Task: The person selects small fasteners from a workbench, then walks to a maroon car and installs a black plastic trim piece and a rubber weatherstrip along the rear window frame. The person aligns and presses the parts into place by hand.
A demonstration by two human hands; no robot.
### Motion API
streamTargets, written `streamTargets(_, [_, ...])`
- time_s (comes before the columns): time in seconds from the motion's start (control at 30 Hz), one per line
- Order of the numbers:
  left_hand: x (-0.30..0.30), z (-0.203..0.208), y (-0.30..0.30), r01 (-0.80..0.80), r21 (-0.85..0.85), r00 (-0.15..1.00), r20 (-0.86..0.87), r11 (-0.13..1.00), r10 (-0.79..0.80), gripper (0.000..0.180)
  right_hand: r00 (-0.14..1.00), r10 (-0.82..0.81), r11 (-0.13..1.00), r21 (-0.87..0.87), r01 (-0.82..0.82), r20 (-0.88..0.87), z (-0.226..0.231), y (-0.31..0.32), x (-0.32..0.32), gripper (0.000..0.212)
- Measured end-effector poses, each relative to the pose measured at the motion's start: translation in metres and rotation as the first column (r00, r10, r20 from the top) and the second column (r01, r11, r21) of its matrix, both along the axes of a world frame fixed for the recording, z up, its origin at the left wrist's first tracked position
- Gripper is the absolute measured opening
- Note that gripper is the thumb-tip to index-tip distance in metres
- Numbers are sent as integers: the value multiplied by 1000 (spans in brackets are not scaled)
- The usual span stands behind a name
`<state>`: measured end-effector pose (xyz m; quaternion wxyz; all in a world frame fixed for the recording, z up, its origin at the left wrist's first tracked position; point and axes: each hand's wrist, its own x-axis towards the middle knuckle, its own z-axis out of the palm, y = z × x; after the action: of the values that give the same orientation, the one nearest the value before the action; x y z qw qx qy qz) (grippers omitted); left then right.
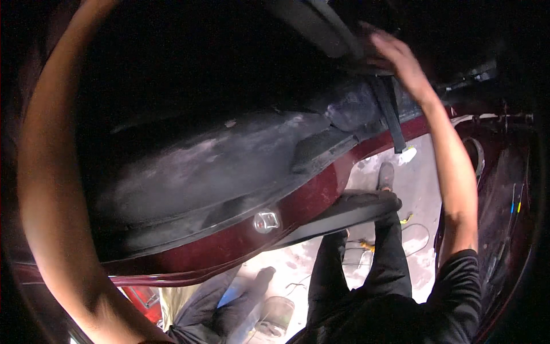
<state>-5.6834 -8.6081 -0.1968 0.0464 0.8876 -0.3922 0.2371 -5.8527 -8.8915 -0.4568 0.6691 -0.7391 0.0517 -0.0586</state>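
Observation:
My right hand (400, 56) is raised into the dark car interior, smeared by motion. Its fingers point up and to the left, beside a long dark grey trim piece (318, 26); whether they grip it I cannot tell. Just below that hand hangs a black strap (392, 123), its lower end over the door sill. My left forearm (48, 172) curves up along the left side and leaves the picture at the top, so my left hand is out of view. Between my arms lies the scuffed, dark grey car floor (212, 163).
A dark red door sill (309, 198) with a metal latch (266, 222) crosses the middle, a black running board (344, 215) below it. The dark red open door (498, 229) stands at the right. Another person's legs (220, 307) and a bucket (276, 315) are at lower left; a cable lies on the ground.

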Motion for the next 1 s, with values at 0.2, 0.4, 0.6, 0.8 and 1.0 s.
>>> streamTargets(0.2, [70,3,7,266,392,963,-155,881,-222,44,964,-240,965,79,250,-115,-74,35,14,56])
streamTargets(0.4, [-47,3,5,-194,498,951,-118,845,287,27,932,151,376,891,253,-329,-90,64,1,30])
streamTargets(0.6, [-103,19,17,-249,495,926,-130,832,355,23,930,63,333,887,321,-361,-92,107,-35,44])
streamTargets(0.8, [-155,51,8,-77,516,997,20,853,78,18,923,133,236,916,324,-361,-45,123,-102,55])
streamTargets(1.0, [-162,67,-23,17,261,995,-96,965,8,18,942,30,262,912,316,-335,-19,66,-112,53])
